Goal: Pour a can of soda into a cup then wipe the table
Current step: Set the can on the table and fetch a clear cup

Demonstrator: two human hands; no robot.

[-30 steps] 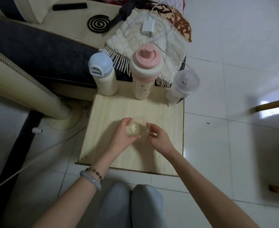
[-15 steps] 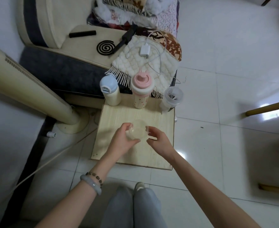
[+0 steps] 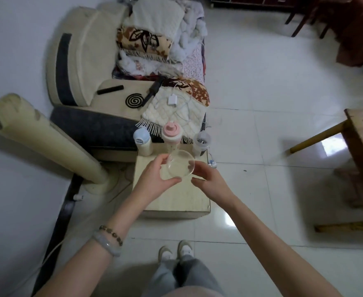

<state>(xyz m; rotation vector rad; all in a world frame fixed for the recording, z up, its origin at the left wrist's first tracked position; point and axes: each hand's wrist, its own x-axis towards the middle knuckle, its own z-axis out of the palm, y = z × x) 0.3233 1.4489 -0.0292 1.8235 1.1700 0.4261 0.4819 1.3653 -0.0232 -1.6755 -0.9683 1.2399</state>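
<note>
The person stood over a low wooden counter (image 3: 176, 198), both bare arms reaching down to a clear cup (image 3: 179, 167) held above its far half. The left hand (image 3: 154, 179) was curled around the cup's left side, thumb under the near rim and fingers (image 3: 160, 160) along the far side, gripping it. The right hand (image 3: 208, 182) sat just beside the cup's right edge, fingers loosely bent and partly open; whether its fingertips touched the cup could not be told. The cup was tipped so its mouth faced the camera, and it looked pale and see-through inside. Along the counter's far edge stood three containers in a row: a blue-lidded bottle (image 3: 143, 141), a pink-lidded bottle (image 3: 172, 133) and a clear cup with a lid (image 3: 202, 141). The left wrist wore a pale bangle (image 3: 106, 245) and a bead bracelet (image 3: 112, 234). A cream tower fan (image 3: 47, 138) leaned to the left of the counter, on the tiled floor (image 3: 262, 146).
</note>
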